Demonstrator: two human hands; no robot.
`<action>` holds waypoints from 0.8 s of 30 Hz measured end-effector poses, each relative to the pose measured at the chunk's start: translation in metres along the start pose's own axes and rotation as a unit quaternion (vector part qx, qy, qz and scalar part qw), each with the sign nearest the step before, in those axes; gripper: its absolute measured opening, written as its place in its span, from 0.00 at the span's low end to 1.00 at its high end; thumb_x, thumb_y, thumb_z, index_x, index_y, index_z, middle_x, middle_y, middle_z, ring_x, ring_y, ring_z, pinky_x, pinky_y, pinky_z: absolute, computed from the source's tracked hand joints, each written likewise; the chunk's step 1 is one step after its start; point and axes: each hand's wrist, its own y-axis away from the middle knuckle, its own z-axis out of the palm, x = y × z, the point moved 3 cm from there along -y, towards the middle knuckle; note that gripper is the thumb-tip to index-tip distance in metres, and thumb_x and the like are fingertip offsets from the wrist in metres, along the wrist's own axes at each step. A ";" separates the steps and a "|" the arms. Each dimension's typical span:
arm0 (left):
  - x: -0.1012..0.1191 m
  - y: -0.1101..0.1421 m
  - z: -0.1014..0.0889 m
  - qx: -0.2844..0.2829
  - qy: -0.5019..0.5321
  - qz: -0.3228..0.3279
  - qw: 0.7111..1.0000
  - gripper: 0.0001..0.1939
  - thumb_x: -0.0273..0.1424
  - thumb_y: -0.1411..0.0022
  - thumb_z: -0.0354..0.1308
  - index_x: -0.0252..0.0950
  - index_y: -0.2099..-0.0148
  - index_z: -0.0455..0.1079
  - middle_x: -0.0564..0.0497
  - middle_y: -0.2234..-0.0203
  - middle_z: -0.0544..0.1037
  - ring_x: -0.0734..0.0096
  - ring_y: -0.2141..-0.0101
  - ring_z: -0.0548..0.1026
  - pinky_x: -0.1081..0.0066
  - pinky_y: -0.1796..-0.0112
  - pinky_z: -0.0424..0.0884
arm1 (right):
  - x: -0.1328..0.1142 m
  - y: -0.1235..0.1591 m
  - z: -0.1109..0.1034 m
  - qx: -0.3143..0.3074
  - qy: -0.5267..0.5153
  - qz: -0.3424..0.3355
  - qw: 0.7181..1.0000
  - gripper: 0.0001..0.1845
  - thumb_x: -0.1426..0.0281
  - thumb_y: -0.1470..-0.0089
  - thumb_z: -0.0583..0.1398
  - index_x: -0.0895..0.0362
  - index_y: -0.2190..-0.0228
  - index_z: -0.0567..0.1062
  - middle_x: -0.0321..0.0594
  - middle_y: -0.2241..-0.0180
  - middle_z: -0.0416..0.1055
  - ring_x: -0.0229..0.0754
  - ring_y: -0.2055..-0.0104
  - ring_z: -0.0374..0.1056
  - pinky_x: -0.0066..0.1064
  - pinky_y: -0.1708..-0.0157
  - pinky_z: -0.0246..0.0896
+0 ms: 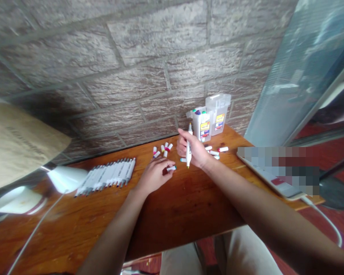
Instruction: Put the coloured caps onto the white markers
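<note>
White marker (188, 152) in right hand (197, 152), perhaps a cap (171, 168) in left hand (154, 173)

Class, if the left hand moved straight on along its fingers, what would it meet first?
Probably the loose teal-ended cap just ahead of the left hand; the marker in the right hand lies near that line too, depth being unclear.

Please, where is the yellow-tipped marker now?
In the head view, the marker is right of the middle, nearly upright in the right hand, left of the nearer clear box.
</note>
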 end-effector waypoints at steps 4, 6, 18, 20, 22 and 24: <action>-0.001 0.000 -0.001 0.006 0.000 -0.047 0.999 0.08 0.33 0.34 0.66 0.37 0.55 0.79 0.50 0.65 0.85 0.66 0.66 0.80 0.68 0.61 0.72 | -0.005 0.003 0.004 0.000 -0.037 0.029 0.999 0.33 0.55 0.38 0.61 0.55 0.87 0.55 0.28 0.90 0.49 0.29 0.88 0.43 0.24 0.87 0.38; -0.002 0.000 -0.003 0.018 -0.007 -0.072 0.997 0.08 0.35 0.34 0.66 0.38 0.55 0.80 0.50 0.64 0.85 0.66 0.66 0.81 0.69 0.62 0.72 | -0.007 0.004 0.004 0.000 -0.059 0.035 0.998 0.33 0.57 0.34 0.57 0.55 0.87 0.55 0.29 0.90 0.48 0.30 0.88 0.42 0.24 0.87 0.36; -0.013 0.007 -0.021 0.040 -0.170 -0.280 0.944 0.14 0.42 0.30 0.57 0.42 0.57 0.80 0.48 0.62 0.87 0.55 0.59 0.84 0.67 0.62 0.71 | -0.020 0.003 -0.004 0.017 -0.162 0.056 0.985 0.34 0.54 0.31 0.52 0.54 0.84 0.46 0.28 0.88 0.43 0.31 0.85 0.36 0.24 0.88 0.33; -0.011 0.006 -0.020 0.019 -0.184 -0.297 0.937 0.15 0.43 0.30 0.55 0.43 0.55 0.81 0.48 0.61 0.87 0.52 0.57 0.84 0.65 0.62 0.71 | -0.020 0.004 -0.003 0.019 -0.169 0.061 0.984 0.34 0.55 0.29 0.50 0.54 0.83 0.46 0.28 0.88 0.43 0.32 0.85 0.36 0.25 0.88 0.32; -0.008 0.006 -0.021 0.008 -0.190 -0.308 0.932 0.17 0.45 0.30 0.54 0.44 0.53 0.81 0.47 0.59 0.87 0.50 0.56 0.84 0.64 0.61 0.72 | -0.020 0.004 -0.002 0.020 -0.168 0.067 0.983 0.34 0.55 0.29 0.49 0.54 0.83 0.45 0.28 0.88 0.42 0.32 0.85 0.34 0.25 0.87 0.31; -0.006 0.005 -0.023 -0.002 -0.190 -0.307 0.932 0.19 0.46 0.30 0.53 0.43 0.52 0.81 0.47 0.58 0.87 0.49 0.55 0.83 0.63 0.60 0.72 | -0.019 0.005 -0.001 0.017 -0.163 0.069 0.984 0.34 0.53 0.30 0.51 0.53 0.83 0.45 0.27 0.88 0.42 0.32 0.84 0.34 0.25 0.87 0.31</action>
